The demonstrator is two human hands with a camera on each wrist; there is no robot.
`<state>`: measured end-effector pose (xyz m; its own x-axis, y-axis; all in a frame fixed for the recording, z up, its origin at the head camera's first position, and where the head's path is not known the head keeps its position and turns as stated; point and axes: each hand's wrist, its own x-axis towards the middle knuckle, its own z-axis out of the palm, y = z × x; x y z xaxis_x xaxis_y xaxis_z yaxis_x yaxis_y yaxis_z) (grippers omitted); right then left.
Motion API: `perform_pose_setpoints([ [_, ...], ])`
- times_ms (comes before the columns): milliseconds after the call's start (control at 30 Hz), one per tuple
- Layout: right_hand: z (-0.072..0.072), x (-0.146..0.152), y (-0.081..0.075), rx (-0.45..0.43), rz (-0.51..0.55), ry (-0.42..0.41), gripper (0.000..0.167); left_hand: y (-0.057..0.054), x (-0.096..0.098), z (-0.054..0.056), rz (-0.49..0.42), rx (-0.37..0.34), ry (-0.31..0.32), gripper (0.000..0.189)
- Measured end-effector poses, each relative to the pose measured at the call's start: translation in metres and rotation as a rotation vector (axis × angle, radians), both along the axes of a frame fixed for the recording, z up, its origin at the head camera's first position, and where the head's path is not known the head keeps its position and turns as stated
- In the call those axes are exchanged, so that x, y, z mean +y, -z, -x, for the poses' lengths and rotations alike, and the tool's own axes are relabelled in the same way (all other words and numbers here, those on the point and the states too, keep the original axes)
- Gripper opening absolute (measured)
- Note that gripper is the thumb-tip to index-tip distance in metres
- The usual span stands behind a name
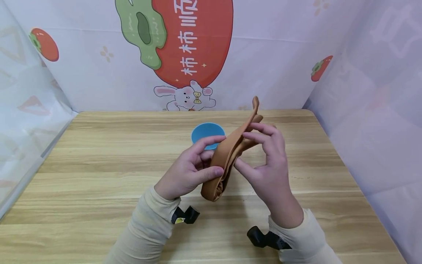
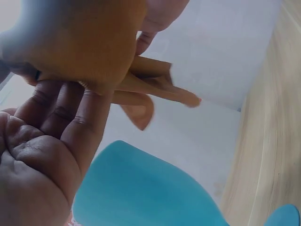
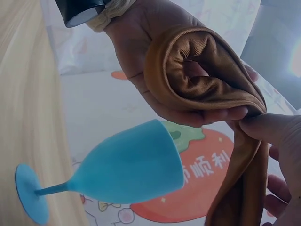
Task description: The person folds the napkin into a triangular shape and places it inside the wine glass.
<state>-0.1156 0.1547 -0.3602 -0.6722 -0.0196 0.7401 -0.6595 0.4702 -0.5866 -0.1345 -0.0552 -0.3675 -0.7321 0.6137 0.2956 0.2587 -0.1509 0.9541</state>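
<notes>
A brown satin-like cloth napkin (image 1: 226, 151), folded into a band, is held above the table. Its near end is rolled into a loop, plain in the right wrist view, while loose tails stick out at the far end. My left hand (image 1: 188, 172) grips the rolled part, thumb on the near side and fingers behind. Around the middle of the band, my right hand (image 1: 273, 165) pinches the folds between thumb and fingers. A blue goblet (image 3: 129, 165) stands upright on the table just behind the napkin, partly covered by my left hand in the head view.
The wood-grain table (image 1: 99, 183) has its back edge against a printed cloth backdrop (image 1: 263, 66) with a persimmon and a rabbit. White printed sheets (image 1: 379, 128) hang on both sides. Each wrist carries a black camera (image 1: 257, 236).
</notes>
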Motion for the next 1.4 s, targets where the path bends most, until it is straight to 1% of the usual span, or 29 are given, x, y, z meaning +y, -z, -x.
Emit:
perform_pose_setpoints([
  [133, -0.001, -0.004, 0.001, -0.013, 0.086, 0.044, 0.032, 0.000, 0.001, 0.000, -0.024, 0.035, -0.017, 0.064],
  [267, -0.002, -0.006, 0.004, -0.049, 0.130, 0.048, 0.027, 0.000, 0.001, 0.000, -0.039, 0.044, -0.022, 0.064],
  [367, -0.002, -0.006, 0.006, -0.066, 0.138, 0.020, 0.021, 0.000, 0.001, -0.001, -0.043, 0.046, -0.022, 0.064],
  [467, -0.002, -0.006, 0.008, -0.085, 0.115, -0.011, 0.017, 0.000, 0.001, -0.001, -0.044, 0.050, -0.025, 0.064],
  [600, 0.000, -0.007, 0.011, -0.105, 0.067, -0.093, 0.016, 0.000, 0.001, 0.000, -0.049, 0.060, -0.030, 0.065],
  [733, 0.001, -0.007, 0.014, -0.135, 0.054, -0.166, 0.011, 0.001, 0.001, 0.000, -0.065, 0.072, -0.032, 0.066],
  [833, 0.001, -0.007, 0.015, -0.176, 0.046, -0.194, 0.013, 0.001, 0.001, 0.000, -0.073, 0.080, -0.032, 0.066],
  [1000, -0.001, -0.007, 0.014, -0.279, 0.049, -0.256, 0.019, 0.002, 0.002, 0.001, -0.072, 0.094, -0.044, 0.067],
  [1067, -0.002, -0.008, 0.014, -0.300, 0.058, -0.270, 0.021, 0.003, 0.003, 0.001, -0.069, 0.100, -0.052, 0.067],
  [1133, -0.003, -0.008, 0.014, -0.296, 0.071, -0.282, 0.023, 0.003, 0.003, 0.001, -0.063, 0.107, -0.062, 0.067],
  [1200, -0.004, -0.008, 0.015, -0.279, 0.090, -0.299, 0.025, 0.002, 0.004, 0.001, -0.041, 0.132, -0.082, 0.066],
  [1300, -0.004, -0.008, 0.015, -0.264, 0.117, -0.326, 0.029, 0.002, 0.005, 0.002, 0.016, 0.176, -0.123, 0.064],
  [1400, -0.004, -0.008, 0.016, -0.276, 0.134, -0.343, 0.031, 0.003, 0.006, 0.002, 0.077, 0.226, -0.170, 0.066],
])
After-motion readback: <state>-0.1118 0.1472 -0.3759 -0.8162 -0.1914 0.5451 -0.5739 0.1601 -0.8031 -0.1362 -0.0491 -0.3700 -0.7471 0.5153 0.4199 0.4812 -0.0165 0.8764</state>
